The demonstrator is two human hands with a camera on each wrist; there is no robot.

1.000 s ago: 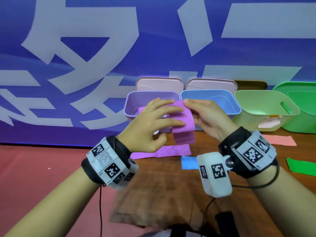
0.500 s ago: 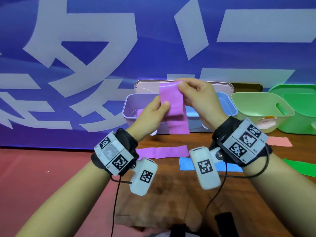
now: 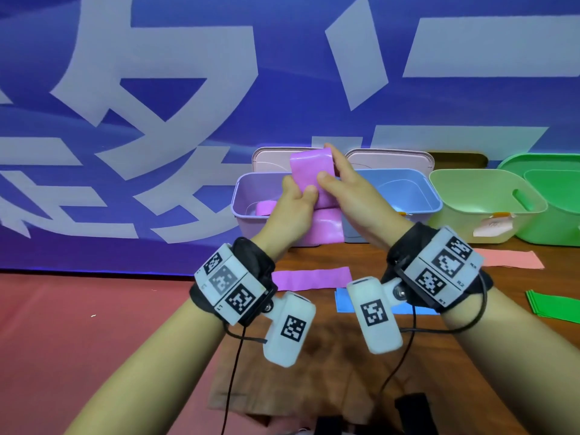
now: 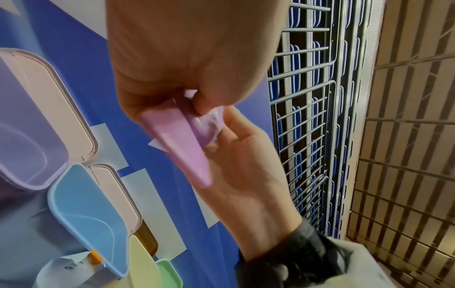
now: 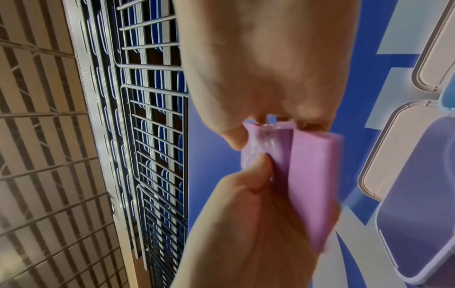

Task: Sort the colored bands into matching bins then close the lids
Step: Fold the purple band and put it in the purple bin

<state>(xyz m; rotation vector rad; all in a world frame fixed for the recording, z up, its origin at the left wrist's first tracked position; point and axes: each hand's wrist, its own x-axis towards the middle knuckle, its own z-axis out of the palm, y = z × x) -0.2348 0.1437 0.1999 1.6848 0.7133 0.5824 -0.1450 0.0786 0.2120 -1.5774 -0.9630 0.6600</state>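
- Behind the wooden table (image 3: pixel 317 365) hangs a blue banner (image 3: pixel 157 89) with pale lettering, close against the row of bins.
- Both hands pinch a folded purple band (image 3: pixel 309 171): left hand (image 3: pixel 290 211) low, right hand (image 3: pixel 351 196) at the top, above the purple bin (image 3: pixel 251 189).
- Beside it stand the blue bin (image 3: pixel 405 189) and green bins (image 3: pixel 477 196).
- Another purple band (image 3: pixel 310 277), a blue band (image 3: pixel 342 304), a pink band (image 3: pixel 511 259) and a green band (image 3: pixel 555 309) lie flat near the table's front.
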